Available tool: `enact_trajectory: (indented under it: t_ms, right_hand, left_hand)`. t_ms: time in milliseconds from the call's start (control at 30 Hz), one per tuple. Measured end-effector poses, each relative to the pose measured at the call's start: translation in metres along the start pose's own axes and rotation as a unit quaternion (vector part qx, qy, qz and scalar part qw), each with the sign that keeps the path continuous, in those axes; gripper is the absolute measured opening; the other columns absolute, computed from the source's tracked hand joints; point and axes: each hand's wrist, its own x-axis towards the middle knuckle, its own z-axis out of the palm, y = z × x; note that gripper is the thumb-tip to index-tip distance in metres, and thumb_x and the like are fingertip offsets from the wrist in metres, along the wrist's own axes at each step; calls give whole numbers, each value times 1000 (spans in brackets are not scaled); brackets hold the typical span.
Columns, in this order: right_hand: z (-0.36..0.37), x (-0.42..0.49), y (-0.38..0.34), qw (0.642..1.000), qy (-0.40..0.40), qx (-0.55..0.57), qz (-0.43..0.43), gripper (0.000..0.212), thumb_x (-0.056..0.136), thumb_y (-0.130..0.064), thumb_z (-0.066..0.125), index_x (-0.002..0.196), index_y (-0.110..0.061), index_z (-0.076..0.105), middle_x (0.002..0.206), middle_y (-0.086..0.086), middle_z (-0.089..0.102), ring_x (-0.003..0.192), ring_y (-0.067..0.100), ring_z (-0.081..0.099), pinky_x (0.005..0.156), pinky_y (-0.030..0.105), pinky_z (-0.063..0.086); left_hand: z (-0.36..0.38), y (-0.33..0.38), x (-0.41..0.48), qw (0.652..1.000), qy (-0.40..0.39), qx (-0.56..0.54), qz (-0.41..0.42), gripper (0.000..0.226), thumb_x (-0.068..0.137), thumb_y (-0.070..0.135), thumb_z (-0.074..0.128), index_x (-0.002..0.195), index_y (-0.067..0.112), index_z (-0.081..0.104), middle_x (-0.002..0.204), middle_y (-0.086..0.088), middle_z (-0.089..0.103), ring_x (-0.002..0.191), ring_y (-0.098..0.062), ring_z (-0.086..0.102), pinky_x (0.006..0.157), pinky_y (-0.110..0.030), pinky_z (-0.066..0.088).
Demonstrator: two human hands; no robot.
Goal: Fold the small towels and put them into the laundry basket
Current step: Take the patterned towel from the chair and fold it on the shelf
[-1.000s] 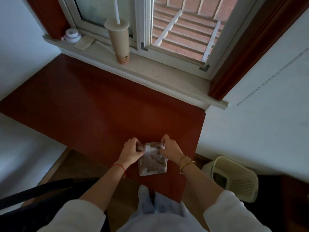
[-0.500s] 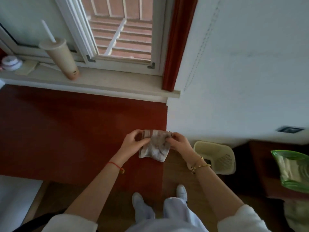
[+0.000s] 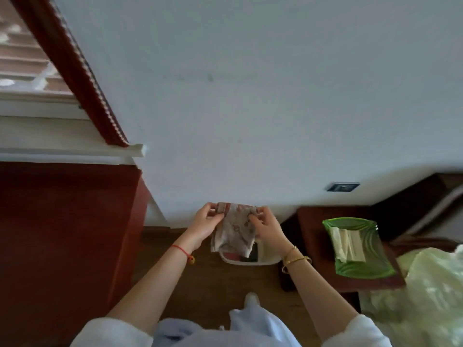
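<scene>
The folded towel (image 3: 235, 231) has left the tabletop (image 3: 62, 221) and now hangs over the basket (image 3: 248, 263), with the left hand (image 3: 208, 222) and right hand (image 3: 266, 227) pinching its top corners. Dropping it in looks next.

white sleeves (image 3: 112, 331), red string bracelet (image 3: 181, 249), gold bangles (image 3: 297, 259), pale trousers (image 3: 253, 326)

Holding both forearms stretched forward, pinching top corners of the small towel (image 3: 235, 232) with left hand (image 3: 206, 221) and right hand (image 3: 266, 227).
</scene>
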Motion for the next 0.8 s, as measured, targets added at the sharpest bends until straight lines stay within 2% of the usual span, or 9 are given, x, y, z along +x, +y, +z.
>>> enact_trajectory:
  t_ms: [100, 233, 333, 433, 533, 567, 667, 733, 800]
  right_hand:
    - [-51, 27, 26, 1000, 8, 4, 30, 19, 93, -22, 61, 104, -13, 49, 100, 6, 65, 82, 10, 66, 50, 17, 52]
    - [-91, 70, 65, 995, -13, -12, 93, 38, 82, -22, 68, 112, -6, 52, 104, 9, 68, 94, 22, 70, 68, 36, 63]
    - [-97, 112, 108, 993, -8, -18, 118, 37, 80, -18, 66, 111, -11, 47, 105, 5, 64, 93, 17, 67, 78, 39, 62]
    - [-87, 158, 167, 989, -5, -3, 146, 43, 81, -16, 68, 114, -14, 41, 109, 6, 61, 96, 16, 64, 77, 37, 61]
    - [-64, 211, 240, 986, -29, 2, 164, 56, 85, -12, 65, 132, -6, 36, 104, 7, 61, 92, 17, 64, 66, 31, 62]
    - [-54, 230, 267, 986, -29, -1, 166, 53, 85, -11, 65, 131, -6, 38, 106, 9, 62, 95, 20, 65, 70, 34, 62]
    - [-19, 287, 351, 985, -24, 15, 171, 31, 86, -8, 66, 112, -11, 49, 116, 13, 63, 108, 28, 63, 89, 44, 57]
    - [8, 323, 404, 985, -36, 20, 167, 27, 86, -10, 69, 111, -8, 58, 116, 14, 66, 112, 28, 62, 93, 41, 54]
    - [34, 356, 453, 985, -43, 13, 166, 16, 89, -17, 68, 101, -8, 63, 111, 16, 69, 110, 31, 64, 82, 35, 56]
  left_hand:
    - [63, 2, 27, 999, 2, -28, -41, 20, 99, 16, 54, 119, 12, 54, 114, -6, 61, 112, -28, 63, 91, -43, 55]
    - [119, -3, 67, 994, 15, -46, -95, 31, 99, 11, 55, 129, 6, 52, 121, -15, 62, 113, -31, 63, 96, -46, 54]
    - [141, -29, 112, 988, 10, -66, -139, 28, 100, 11, 53, 127, 9, 53, 120, -13, 63, 110, -32, 64, 89, -44, 55]
    - [157, -77, 170, 986, 9, -43, -162, 14, 101, 10, 50, 103, 19, 61, 113, -12, 65, 107, -32, 65, 93, -48, 54]
    - [170, -140, 231, 980, 14, -51, -190, 15, 102, 10, 46, 102, 21, 57, 105, -6, 64, 96, -25, 63, 74, -37, 54]
    - [173, -165, 252, 978, 13, -55, -201, 15, 103, 11, 46, 110, 20, 55, 105, -5, 63, 94, -23, 61, 69, -32, 50]
    - [182, -248, 319, 973, -3, -46, -225, 23, 101, 8, 47, 121, 11, 56, 112, -13, 63, 104, -31, 62, 81, -37, 54]
    - [187, -305, 363, 971, 8, -31, -236, 16, 98, 4, 49, 109, 6, 60, 93, -15, 65, 83, -28, 64, 65, -29, 57]
    - [192, -359, 402, 964, 21, -18, -263, 16, 98, 3, 48, 87, 4, 60, 78, -12, 59, 68, -22, 56, 59, -27, 49]
